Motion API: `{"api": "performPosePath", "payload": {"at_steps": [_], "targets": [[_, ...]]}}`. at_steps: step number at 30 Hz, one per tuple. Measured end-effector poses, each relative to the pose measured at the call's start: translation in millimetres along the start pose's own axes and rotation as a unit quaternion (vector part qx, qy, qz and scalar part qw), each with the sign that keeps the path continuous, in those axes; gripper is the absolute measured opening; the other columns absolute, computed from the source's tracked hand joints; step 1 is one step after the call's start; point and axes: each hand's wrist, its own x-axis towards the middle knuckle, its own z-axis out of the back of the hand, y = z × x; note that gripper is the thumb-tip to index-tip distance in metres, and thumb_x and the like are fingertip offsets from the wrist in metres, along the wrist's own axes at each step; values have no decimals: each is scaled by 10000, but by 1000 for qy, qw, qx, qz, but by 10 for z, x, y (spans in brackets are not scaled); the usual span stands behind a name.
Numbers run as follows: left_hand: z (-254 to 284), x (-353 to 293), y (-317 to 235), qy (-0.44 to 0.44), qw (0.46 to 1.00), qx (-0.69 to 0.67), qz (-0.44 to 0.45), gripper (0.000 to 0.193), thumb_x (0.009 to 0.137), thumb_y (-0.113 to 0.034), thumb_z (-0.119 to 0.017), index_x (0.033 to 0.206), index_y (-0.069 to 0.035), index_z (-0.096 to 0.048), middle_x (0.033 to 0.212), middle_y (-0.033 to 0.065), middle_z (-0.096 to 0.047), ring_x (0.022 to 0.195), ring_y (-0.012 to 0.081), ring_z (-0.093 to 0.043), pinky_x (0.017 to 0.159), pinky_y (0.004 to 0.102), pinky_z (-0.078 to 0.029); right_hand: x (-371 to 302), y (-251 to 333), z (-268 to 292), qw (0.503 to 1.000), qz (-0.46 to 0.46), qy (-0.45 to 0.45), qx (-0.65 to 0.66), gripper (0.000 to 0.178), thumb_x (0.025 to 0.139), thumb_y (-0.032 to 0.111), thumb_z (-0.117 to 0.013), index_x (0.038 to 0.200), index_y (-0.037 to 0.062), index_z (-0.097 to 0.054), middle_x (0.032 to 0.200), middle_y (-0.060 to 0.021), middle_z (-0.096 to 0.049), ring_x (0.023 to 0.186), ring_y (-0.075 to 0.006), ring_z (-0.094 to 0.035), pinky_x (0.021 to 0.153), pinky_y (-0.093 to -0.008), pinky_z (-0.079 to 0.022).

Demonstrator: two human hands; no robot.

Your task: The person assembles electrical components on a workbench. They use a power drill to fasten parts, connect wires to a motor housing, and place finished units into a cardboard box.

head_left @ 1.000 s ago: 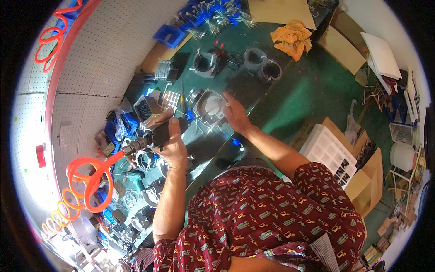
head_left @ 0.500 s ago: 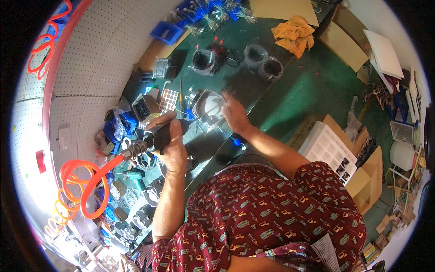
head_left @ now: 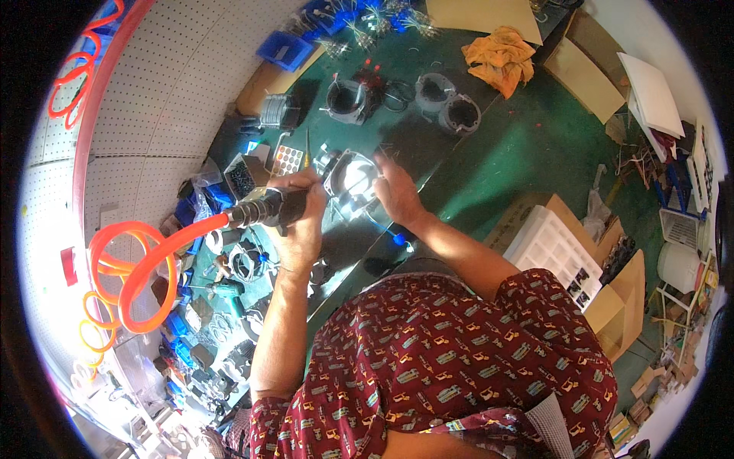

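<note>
My left hand (head_left: 300,236) is closed round a black air tool (head_left: 284,205) with a metal coupling at its rear, where a thick orange hose (head_left: 160,264) joins. The tool points toward a round grey metal housing (head_left: 353,177) with a brightly lit inside; its tip is hard to make out. At the housing's right side my right hand (head_left: 397,193) grips the rim, fingers bent over the edge. A blue-tipped cable (head_left: 397,239) trails from the housing toward me.
Several similar ring housings (head_left: 348,102) stand farther back on the green table. An orange cloth (head_left: 501,61) lies at the back right. A white compartment tray (head_left: 550,249) sits in a carton at right. Left are a box of screws (head_left: 243,176) and a green power tool (head_left: 228,292).
My left hand has moved slightly away from me with the air tool, which now lies more level. The orange hose's coil has shifted up and left. My right hand stays on the housing.
</note>
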Motion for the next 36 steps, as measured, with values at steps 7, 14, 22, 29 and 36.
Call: {"api": "performPosePath", "payload": {"at_steps": [7, 14, 22, 29, 36], "targets": [[55, 16, 37, 9, 999, -36, 5, 176, 844, 31, -690, 996, -42, -636, 1007, 70, -683, 873, 119, -621, 782, 308, -527, -4, -49, -74, 999, -38, 2, -6, 488, 927, 183, -511, 1365, -33, -499, 1267, -286, -598, 1186, -440, -565, 1037, -496, -426], [26, 4, -43, -81, 994, -17, -72, 215, 862, -26, -655, 1075, -1, -631, 1100, 142, -691, 1010, 224, -651, 950, 381, -512, 4, -168, -167, 997, 29, -58, 33, 471, 913, 138, -557, 1348, -37, -522, 1249, -272, -620, 1145, -432, -604, 1014, -461, -463], [-252, 179, 190, -81, 991, -27, -103, 209, 884, -4, -662, 1081, -24, -594, 1067, 118, -700, 993, 206, -655, 957, 370, -499, -5, -129, -125, 999, 4, -37, 35, 495, 918, 142, -553, 1379, -34, -510, 1310, -264, -598, 1203, -408, -581, 1055, -443, -434], [-303, 159, 249, -84, 992, -47, -77, 203, 877, 21, -669, 1058, -40, -599, 1080, 114, -698, 1001, 189, -654, 948, 354, -509, 12, -178, -146, 999, -21, -26, 41, 489, 908, 147, -565, 1356, -44, -524, 1303, -275, -600, 1209, -422, -578, 1061, -457, -434], [-455, 431, -76, 108, 994, -4, -10, 246, 856, -48, -717, 1098, -19, -679, 1018, 65, -690, 907, 127, -632, 806, 297, -523, 5, -175, -148, 999, 6, -35, 38, 503, 891, 127, -572, 1363, -36, -509, 1290, -271, -600, 1198, -425, -573, 1045, -464, -436]]}}
